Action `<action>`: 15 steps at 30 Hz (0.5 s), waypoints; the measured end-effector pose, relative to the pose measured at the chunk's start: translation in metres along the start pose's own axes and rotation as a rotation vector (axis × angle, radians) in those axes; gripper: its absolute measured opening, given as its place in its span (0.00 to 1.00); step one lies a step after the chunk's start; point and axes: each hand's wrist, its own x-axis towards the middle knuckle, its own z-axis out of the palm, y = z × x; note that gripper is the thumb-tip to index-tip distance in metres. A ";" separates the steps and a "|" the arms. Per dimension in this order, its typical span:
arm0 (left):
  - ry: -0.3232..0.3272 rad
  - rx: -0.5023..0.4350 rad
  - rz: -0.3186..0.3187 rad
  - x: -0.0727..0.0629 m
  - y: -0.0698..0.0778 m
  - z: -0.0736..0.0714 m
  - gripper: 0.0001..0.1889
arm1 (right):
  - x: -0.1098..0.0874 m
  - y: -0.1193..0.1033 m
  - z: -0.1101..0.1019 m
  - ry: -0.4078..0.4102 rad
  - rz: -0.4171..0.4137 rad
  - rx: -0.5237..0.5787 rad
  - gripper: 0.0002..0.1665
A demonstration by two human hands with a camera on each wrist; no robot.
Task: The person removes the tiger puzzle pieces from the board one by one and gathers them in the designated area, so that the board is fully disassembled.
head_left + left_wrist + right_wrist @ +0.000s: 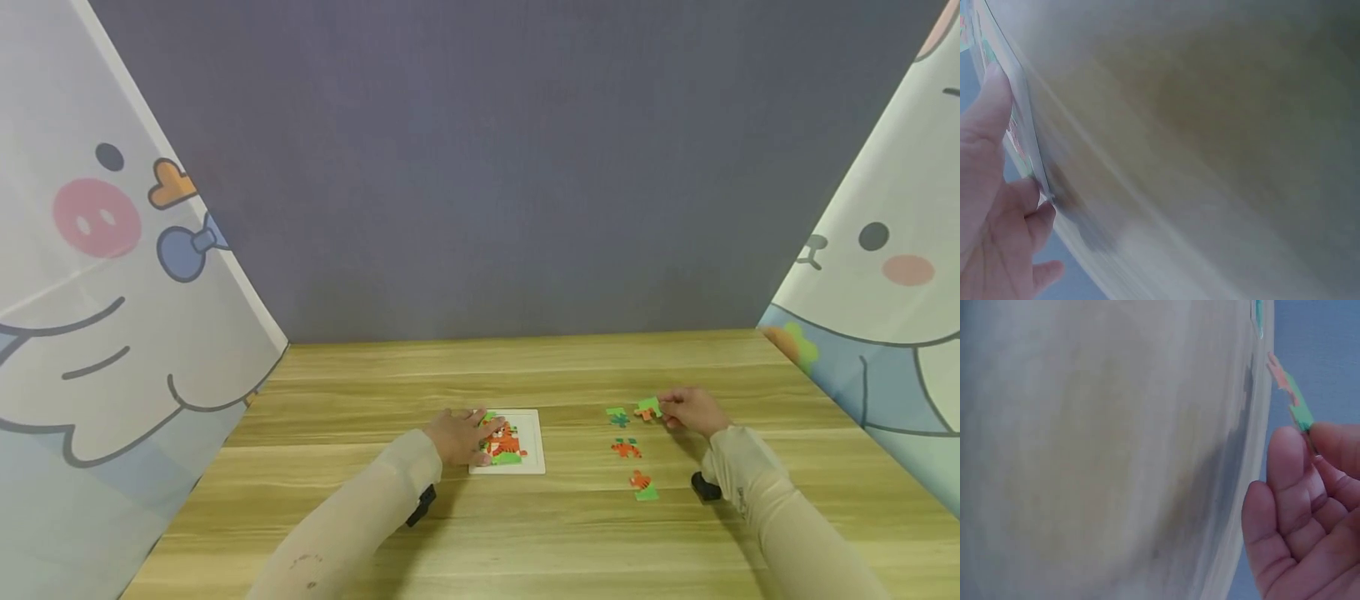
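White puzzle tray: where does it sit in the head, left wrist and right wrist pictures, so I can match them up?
Head: the white puzzle tray is in the lower half, just right of centre, partly covered by the left hand.
Left wrist: upper left, seen at a steep slant beside the thumb.
Right wrist: not in it.
Shared landmark: the wooden table, in all three.

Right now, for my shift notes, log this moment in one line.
left hand: rests on puzzle board | right hand: pinches puzzle piece | table: three loose pieces
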 end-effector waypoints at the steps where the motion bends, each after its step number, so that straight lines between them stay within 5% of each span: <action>1: 0.000 0.004 -0.006 0.001 0.000 0.000 0.38 | 0.000 0.000 0.000 -0.003 0.003 0.003 0.21; 8: -0.008 -0.007 -0.039 0.002 0.001 0.000 0.39 | 0.006 0.011 -0.004 -0.063 -0.048 0.012 0.21; 15: -0.004 -0.028 -0.035 0.002 0.000 0.002 0.39 | 0.000 0.000 -0.003 -0.050 -0.013 -0.107 0.22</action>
